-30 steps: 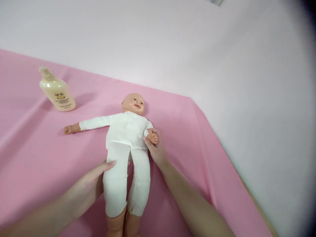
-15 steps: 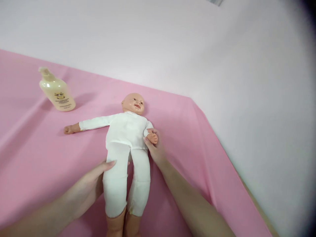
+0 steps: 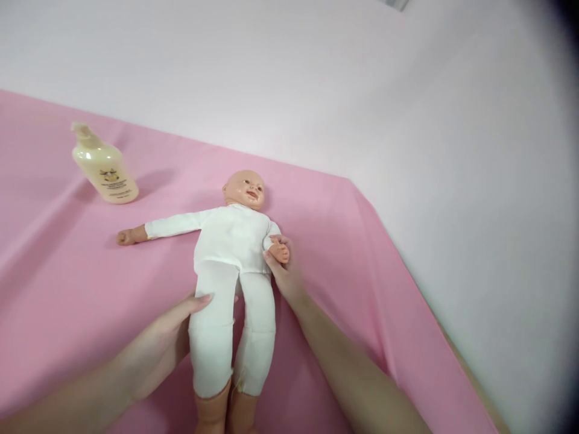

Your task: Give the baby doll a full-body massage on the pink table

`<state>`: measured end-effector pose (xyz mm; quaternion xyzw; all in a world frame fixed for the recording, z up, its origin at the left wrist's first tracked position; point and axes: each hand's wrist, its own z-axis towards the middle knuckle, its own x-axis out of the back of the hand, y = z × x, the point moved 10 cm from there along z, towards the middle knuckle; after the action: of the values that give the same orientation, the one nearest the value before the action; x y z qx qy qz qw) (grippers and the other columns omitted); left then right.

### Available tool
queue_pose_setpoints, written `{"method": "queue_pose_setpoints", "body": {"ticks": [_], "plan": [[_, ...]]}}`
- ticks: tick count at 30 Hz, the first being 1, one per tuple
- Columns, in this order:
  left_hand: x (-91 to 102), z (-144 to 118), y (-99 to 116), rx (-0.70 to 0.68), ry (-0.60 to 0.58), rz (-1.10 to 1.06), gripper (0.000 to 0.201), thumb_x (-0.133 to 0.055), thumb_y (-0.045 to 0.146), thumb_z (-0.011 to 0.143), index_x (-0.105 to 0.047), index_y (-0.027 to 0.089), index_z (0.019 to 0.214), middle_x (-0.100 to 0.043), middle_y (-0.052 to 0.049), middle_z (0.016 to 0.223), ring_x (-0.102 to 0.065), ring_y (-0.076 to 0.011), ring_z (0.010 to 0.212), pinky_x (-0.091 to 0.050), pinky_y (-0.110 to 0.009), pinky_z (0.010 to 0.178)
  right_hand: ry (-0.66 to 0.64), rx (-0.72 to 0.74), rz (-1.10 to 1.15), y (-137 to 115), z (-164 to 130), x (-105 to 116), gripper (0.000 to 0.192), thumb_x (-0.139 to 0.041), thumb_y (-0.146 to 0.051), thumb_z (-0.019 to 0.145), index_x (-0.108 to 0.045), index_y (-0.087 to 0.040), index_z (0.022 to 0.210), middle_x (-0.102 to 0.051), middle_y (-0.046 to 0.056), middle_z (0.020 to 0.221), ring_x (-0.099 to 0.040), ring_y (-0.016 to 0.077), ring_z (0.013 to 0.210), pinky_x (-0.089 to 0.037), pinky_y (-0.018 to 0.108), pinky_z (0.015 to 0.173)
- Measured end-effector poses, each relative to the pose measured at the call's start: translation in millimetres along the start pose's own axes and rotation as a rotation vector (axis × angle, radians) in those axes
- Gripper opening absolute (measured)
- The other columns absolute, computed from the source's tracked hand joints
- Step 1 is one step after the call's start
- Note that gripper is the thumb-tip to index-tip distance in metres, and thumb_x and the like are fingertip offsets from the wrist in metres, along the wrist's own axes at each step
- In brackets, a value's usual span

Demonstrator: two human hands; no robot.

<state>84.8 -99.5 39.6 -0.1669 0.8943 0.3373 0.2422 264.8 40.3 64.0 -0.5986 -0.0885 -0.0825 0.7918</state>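
Note:
A baby doll (image 3: 230, 238) with a white cloth body lies face up, its head away from me and its feet cut off by the bottom edge of the view. My left hand (image 3: 174, 331) is wrapped round the doll's thigh on the left, thumb on top and fingers partly hidden beneath. My right hand (image 3: 287, 271) grips the doll's bent arm near its small hand, at the right side of the body. The doll's other arm stretches out to the left on the cloth.
A pink cloth (image 3: 325, 229) covers the table under the doll. A pale yellow pump bottle (image 3: 106, 172) with a printed label stands upright at the back left, beyond the doll's outstretched hand. Behind the table edge is a white surface (image 3: 289, 78).

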Motion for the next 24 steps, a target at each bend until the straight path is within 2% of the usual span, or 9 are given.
{"method": "queue_pose_setpoints", "body": {"ticks": [11, 16, 24], "plan": [[-1.6, -1.3, 0.2, 0.004, -0.019, 0.01, 0.047, -0.069, 0.039, 0.084, -0.069, 0.021, 0.127, -0.069, -0.008, 0.134, -0.051, -0.0345, 0.139, -0.036, -0.045, 0.119, 0.008, -0.008, -0.013, 0.3, -0.7, 1.0, 0.029, -0.064, -0.042, 0.083, -0.053, -0.026, 0.105, -0.063, 0.004, 0.106, -0.06, 0.0222, 0.104, -0.05, 0.04, 0.097], [-2.1, -3.6, 1.5, 0.007, 0.012, 0.027, 0.053, -0.068, 0.039, 0.085, -0.064, 0.02, 0.134, -0.069, -0.008, 0.134, -0.05, -0.0332, 0.14, -0.035, -0.044, 0.12, 0.003, -0.008, -0.006, -0.1, -0.4, 0.4, 0.028, -0.064, -0.04, 0.083, -0.053, -0.026, 0.104, -0.062, 0.004, 0.105, -0.06, 0.0212, 0.103, -0.051, 0.039, 0.096], [-2.5, -3.5, 0.6, 0.019, 0.013, 0.016, 0.055, -0.07, 0.04, 0.084, -0.064, 0.021, 0.135, -0.071, -0.008, 0.131, -0.052, -0.0329, 0.138, -0.036, -0.043, 0.12, 0.003, -0.011, -0.002, -0.2, -0.1, 0.5, 0.029, -0.064, -0.042, 0.083, -0.054, -0.026, 0.105, -0.062, 0.004, 0.105, -0.06, 0.0215, 0.103, -0.051, 0.039, 0.095]]}}
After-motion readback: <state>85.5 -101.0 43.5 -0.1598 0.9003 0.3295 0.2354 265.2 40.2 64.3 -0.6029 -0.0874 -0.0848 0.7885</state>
